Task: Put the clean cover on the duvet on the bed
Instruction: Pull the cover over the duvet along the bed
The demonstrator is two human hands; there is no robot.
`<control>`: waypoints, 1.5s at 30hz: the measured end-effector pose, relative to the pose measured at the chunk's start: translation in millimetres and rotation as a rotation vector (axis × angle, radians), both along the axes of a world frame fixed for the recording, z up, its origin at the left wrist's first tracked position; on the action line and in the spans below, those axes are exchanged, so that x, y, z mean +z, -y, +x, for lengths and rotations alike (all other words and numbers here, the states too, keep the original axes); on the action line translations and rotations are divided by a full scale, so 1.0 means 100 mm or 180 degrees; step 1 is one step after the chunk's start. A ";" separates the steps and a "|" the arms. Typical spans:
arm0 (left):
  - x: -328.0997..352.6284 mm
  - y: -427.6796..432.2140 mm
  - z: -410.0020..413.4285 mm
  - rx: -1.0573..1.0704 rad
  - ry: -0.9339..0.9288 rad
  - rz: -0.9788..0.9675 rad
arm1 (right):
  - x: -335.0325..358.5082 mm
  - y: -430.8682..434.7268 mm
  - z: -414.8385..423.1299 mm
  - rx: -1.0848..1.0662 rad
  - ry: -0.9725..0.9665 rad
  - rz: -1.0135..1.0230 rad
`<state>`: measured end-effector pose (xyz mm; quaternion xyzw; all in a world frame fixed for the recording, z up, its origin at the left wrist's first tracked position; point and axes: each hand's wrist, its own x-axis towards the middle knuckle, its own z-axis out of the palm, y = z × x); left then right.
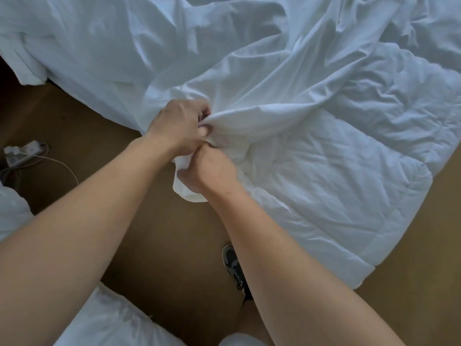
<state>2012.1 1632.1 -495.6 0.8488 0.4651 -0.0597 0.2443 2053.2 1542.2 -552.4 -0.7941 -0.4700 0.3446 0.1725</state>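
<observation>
- Your shoe (233, 265) stands on the brown floor (162, 245) beneath your right forearm.
- Your right hand (208, 168) clenches the cover's (249, 71) bunched corner, just off the bed's (82, 78) near edge.
- Your left hand (179, 126), touching the right, pinches a cover fold.
- The quilted duvet (324, 186) droops over that edge, to the right.

Duvet (336, 196) — white, quilted, rumpled, at right, near end hanging toward brown floor (149, 233), left corner bunched. Cover (224, 58) — thin smooth white, crumpled behind & left, edge drawn over that corner.
</observation>
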 end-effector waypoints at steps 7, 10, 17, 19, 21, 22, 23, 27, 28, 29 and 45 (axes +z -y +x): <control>-0.31 -0.34 -0.07 0.0781 0.0400 0.0152 | -0.08 0.47 -0.23 -0.1526 -0.1585 0.1322; -0.44 -0.44 -0.05 0.1041 0.0400 0.0170 | -0.18 0.63 -0.35 -0.1790 -0.1595 0.1328; -0.59 -0.46 -0.03 0.1259 0.0535 -0.0124 | -0.29 0.72 -0.27 -0.2071 -0.2639 0.0743; -0.60 -0.48 -0.09 0.1337 0.0657 -0.0328 | -0.33 0.68 -0.20 -0.1718 -0.2658 0.0351; -0.61 -0.51 -0.15 0.1349 0.0713 -0.0456 | -0.35 0.60 -0.16 -0.1660 -0.2444 0.0299; -0.60 -0.52 -0.16 0.1341 0.0717 -0.0489 | -0.34 0.55 -0.15 -0.1733 -0.2360 0.0415; -0.60 -0.54 -0.17 0.1325 0.0705 -0.0505 | -0.34 0.50 -0.15 -0.1837 -0.2319 0.0554; -0.57 -0.57 -0.15 0.1226 0.0613 -0.0544 | -0.28 0.24 -0.15 -0.2469 -0.2825 0.0911; -0.57 -0.57 -0.14 0.1236 0.0620 -0.0579 | -0.27 0.16 -0.13 -0.2626 -0.3118 0.0908; -0.56 -0.57 -0.13 0.1268 0.0633 -0.0628 | -0.24 0.09 -0.11 -0.2748 -0.3441 0.0899; -0.21 -0.33 -0.23 0.1032 0.0692 0.0342 | -0.12 0.02 -0.06 -0.0209 -0.2562 0.0457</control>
